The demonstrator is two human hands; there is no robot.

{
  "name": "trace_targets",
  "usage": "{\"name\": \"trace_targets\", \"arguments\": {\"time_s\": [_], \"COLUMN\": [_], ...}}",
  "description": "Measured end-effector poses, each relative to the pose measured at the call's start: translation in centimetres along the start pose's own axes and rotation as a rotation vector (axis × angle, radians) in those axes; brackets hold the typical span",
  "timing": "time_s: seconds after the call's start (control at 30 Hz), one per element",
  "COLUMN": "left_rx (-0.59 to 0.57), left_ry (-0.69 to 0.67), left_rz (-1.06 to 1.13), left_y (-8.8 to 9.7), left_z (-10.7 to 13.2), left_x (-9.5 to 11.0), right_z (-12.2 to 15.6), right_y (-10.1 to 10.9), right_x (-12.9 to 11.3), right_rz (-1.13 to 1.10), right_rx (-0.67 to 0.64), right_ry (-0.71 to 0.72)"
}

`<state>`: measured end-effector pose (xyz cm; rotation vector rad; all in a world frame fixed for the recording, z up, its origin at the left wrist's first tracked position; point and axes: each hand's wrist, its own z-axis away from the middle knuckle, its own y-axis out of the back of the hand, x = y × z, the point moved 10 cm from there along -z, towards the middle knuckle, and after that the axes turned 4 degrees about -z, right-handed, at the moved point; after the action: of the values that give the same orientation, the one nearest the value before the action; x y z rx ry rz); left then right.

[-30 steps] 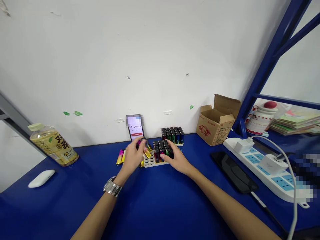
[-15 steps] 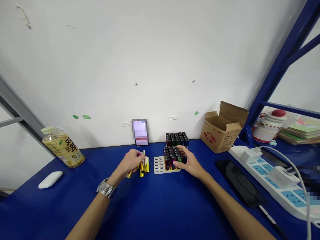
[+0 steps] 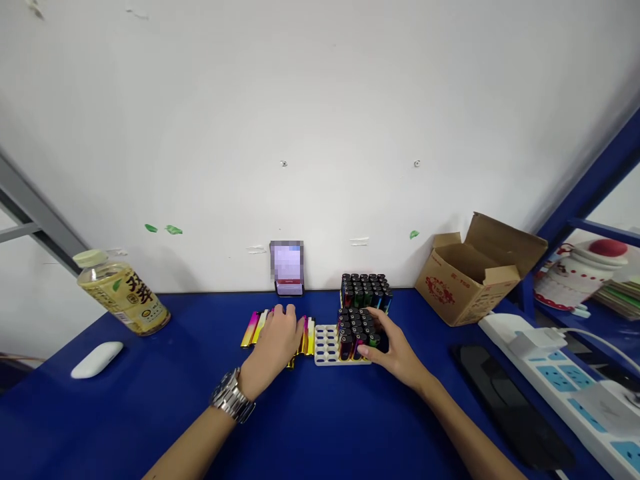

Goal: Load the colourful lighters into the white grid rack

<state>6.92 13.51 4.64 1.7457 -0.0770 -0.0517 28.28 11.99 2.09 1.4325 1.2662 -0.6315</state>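
Metallic pink-and-gold lighters (image 3: 280,337) lay flat and side by side on the blue table (image 3: 125,413), directly beneath the left hand (image 3: 275,343), with their ends showing on either side of it. That hand was held palm down with the fingers lightly curled, resting over the row; whether it had actual hold of any lighter could not be determined, as the palm hid the middle of the row. A steel wristwatch (image 3: 233,397) was worn on that wrist. To the right stood a white perforated tray (image 3: 326,353), its round holes showing on the side toward the left hand, and a block of upright black-capped lighters (image 3: 355,333) filled its other side. The right hand (image 3: 395,350) was half open, with its fingers (image 3: 375,320) laid against the right side of that block and no firm grip evident. A second block of lighters (image 3: 365,291) stood just behind. Further back, a phone (image 3: 287,267) with an obscured screen leaned against the wall. A plastic bottle (image 3: 123,300) lay on the table to the left, and an open cardboard box (image 3: 470,273) stood to the right.
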Motion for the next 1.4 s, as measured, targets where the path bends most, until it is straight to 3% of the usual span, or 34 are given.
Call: {"name": "trace_targets", "arguments": {"time_s": [0.13,0.27,0.43,0.57,0.77,0.83,0.97,1.23,1.4], "left_rx": [0.146,0.213,-0.010,-0.190,-0.270,-0.234,-0.049,0.103,0.249], "left_ry": [-0.085,-0.141,-0.304,-0.366,-0.317,-0.269,-0.155,-0.034,0.059], "left_rz": [-0.049,0.141,0.555,0.778,1.052,1.129,1.261,1.130,1.297], "left_y": [-0.1,0.4,0.0,-1.0,-1.2,-0.7,0.4,-0.8,0.7], "left_z": [1.1,2.3,3.3,2.6,1.6,1.5,0.9,0.8,0.0], "left_x": [0.9,1.6,4.6,6.9,7.3,6.8,5.5,5.8,2.7], "right_z": [0.1,0.2,0.3,0.4,0.5,0.5,0.5,0.6,0.7], "right_y": [-0.2,-0.3,-0.8,-1.4,-2.1,-2.2,-2.3,-2.2,-2.1], "right_x": [0.2,0.4,0.1,0.1,0.0,0.0,0.3,0.7,0.5], "right_rz": [0.001,0.012,-0.001,-0.012,-0.048,-0.056,-0.053,-0.028,-0.034], "right_rx": [-0.013,-0.019,-0.085,-0.123,-0.167,-0.181,-0.187,-0.148,-0.158], "right_ry": [-0.013,-0.024,0.018,0.010,-0.054,-0.071,-0.105,-0.077,-0.068]}}
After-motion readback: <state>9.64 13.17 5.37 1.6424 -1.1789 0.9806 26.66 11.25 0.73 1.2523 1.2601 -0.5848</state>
